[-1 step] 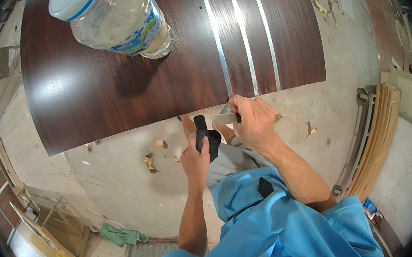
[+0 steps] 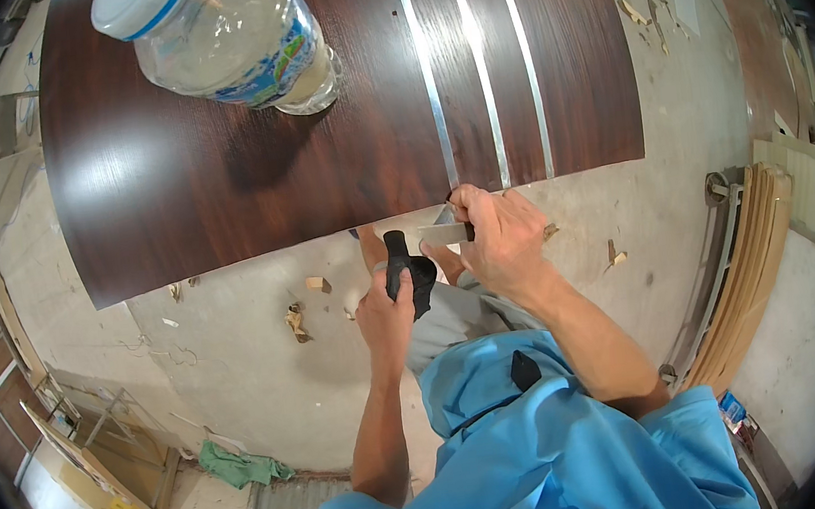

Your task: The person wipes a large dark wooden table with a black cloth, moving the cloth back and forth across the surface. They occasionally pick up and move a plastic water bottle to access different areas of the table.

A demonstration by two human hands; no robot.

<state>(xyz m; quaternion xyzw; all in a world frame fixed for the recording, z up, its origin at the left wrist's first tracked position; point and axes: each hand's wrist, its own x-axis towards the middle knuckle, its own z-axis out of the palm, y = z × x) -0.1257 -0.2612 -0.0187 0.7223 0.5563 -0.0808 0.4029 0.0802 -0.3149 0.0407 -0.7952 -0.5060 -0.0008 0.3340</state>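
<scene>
A dark reddish-brown glossy wooden panel (image 2: 358,160) with three silvery metal strips (image 2: 475,49) running across it lies in front of me. My right hand (image 2: 499,230) is closed at its near edge, by the end of the leftmost strip. From these fingers a flat metal blade-like piece (image 2: 440,234) with a dark end sticks out to the left; its exact kind is unclear. Just below the edge, my left hand (image 2: 385,306) grips a black tool (image 2: 420,283) with a stubby upright post and rounded body, apart from the panel. A large clear plastic bottle (image 2: 227,50) stands on the panel.
Wood scraps (image 2: 296,322) are scattered over the concrete floor (image 2: 231,372). Long boards (image 2: 742,269) lean together at the right. A green cloth (image 2: 241,463) lies at the lower left, near a wooden frame (image 2: 103,475). My legs are beneath the panel's near edge.
</scene>
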